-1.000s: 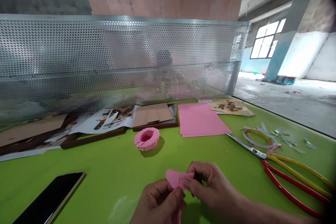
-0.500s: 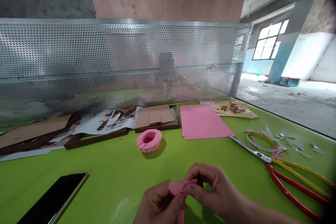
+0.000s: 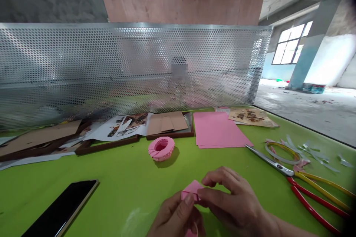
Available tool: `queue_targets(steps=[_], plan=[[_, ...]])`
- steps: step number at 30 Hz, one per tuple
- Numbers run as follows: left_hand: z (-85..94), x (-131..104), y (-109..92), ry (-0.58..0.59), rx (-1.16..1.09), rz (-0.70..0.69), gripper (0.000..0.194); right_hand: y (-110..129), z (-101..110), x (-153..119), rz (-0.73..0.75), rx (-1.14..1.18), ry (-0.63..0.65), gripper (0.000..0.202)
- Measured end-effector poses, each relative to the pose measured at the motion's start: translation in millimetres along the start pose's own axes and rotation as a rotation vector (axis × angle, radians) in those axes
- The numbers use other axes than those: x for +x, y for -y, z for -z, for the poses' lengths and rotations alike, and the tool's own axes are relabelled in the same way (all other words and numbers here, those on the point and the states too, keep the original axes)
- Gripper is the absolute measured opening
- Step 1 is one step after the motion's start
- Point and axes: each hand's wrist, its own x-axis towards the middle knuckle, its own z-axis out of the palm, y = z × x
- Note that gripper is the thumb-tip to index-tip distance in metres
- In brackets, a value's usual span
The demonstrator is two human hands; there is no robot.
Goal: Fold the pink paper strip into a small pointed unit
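Both of my hands hold a small folded piece of pink paper just above the green table, near its front edge. My left hand pinches the piece from below with thumb and fingers. My right hand presses on it from the right with its fingertips. A ring built of folded pink paper pieces lies on the table beyond my hands. A stack of flat pink sheets lies further back to the right.
Scissors with red and yellow handles lie at the right, beside paper scraps and a yellow-edged loop. A black phone lies at the front left. Cardboard, prints and brown frames line a perforated metal screen.
My hands have pressed the pink piece into a smaller, flatter fold and shifted slightly right. The view has drifted a little, so the table items sit further right.
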Motion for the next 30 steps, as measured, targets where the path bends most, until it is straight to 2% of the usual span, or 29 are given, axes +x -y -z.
queue_targets(steps=[4,10,16,19,24,28,30], plan=[[6.9,6,5,-0.032,-0.183,-0.029,0.023,1,-4,1,0.096,-0.078,0.038,0.022],[2.3,1,-5,-0.078,-0.254,-0.04,0.016,5,1,5,0.093,-0.046,0.126,0.026],[-6.6,-10,-21,-0.158,-0.179,-0.011,0.02,1,2,-3,0.019,0.05,0.112,0.014],[-6.8,-10,-21,-0.172,-0.145,-0.023,0.022,-2,1,-6,0.046,0.048,0.077,0.011],[-5.1,-9,-17,-0.118,-0.119,-0.007,0.027,-2,-1,-7,0.064,0.008,0.03,0.012],[-7.8,-12,-17,-0.202,-0.048,0.004,0.019,-2,-2,-7,0.087,-0.033,0.009,0.011],[-9.1,-12,-18,-0.209,0.03,0.006,0.021,-1,-2,-6,0.095,-0.033,0.015,0.01]])
